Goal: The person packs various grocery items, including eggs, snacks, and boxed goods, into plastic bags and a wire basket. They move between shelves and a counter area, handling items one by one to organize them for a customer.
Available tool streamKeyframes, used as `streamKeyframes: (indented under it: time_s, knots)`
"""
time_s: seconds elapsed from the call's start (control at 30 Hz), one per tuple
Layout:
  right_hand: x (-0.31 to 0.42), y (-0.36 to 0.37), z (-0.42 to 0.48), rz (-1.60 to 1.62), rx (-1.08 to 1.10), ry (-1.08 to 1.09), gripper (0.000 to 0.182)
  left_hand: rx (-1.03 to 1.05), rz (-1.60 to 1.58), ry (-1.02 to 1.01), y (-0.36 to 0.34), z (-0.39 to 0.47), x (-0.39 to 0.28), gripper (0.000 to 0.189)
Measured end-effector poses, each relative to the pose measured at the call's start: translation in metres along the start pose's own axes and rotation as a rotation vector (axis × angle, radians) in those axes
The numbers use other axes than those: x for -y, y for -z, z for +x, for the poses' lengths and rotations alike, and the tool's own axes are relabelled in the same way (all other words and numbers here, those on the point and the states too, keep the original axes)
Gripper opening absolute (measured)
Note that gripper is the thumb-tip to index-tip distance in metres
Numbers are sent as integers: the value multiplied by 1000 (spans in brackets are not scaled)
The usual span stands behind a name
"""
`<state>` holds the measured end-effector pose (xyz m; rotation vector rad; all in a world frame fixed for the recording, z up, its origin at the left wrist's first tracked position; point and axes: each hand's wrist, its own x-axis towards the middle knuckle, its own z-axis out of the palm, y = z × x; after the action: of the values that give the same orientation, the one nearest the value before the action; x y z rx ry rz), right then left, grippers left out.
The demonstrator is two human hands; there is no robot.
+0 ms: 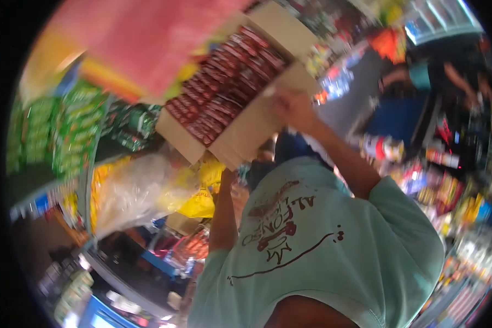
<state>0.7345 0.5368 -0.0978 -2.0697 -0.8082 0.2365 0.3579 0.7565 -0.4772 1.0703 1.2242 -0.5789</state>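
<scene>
An open cardboard box [250,125] is tilted in front of me, its flaps spread outward. Rows of dark red packets [229,80] fill it, standing close together. My right hand [293,107] is at the near right flap, its fingers curled against the cardboard; blur hides their exact hold. From the left, my left forearm [224,223] reaches up to the box's lower flap. The left hand itself is hidden behind that flap, so its grip does not show.
Green packets [80,123] hang at the left, above a clear plastic bag [135,188] and yellow packs [201,201]. A blurred pink sheet [147,37] covers the upper left. Another person [420,76] is at the upper right, near bundled bottles [337,84].
</scene>
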Motion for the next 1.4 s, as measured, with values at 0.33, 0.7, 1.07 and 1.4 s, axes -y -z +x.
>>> streamKeyframes:
  time_s: [0.33, 0.7, 1.07, 1.4]
  knots:
    - [-205, 147, -237, 53, -766, -725, 25, 79, 596, -83, -9, -23, -131, 43]
    - [-472, -77, -339, 272, -257, -1155, 49, 280, 1070, -79, -82, -69, -57, 45]
    - [-718, -375, -450, 210, -175, -1885, 51, -161, 1780, -145, -255, -79, 21, 68]
    - [-780, -392, -451, 193, 33, -1658, 37, -169, 1801, -55, -268, -69, 30, 68]
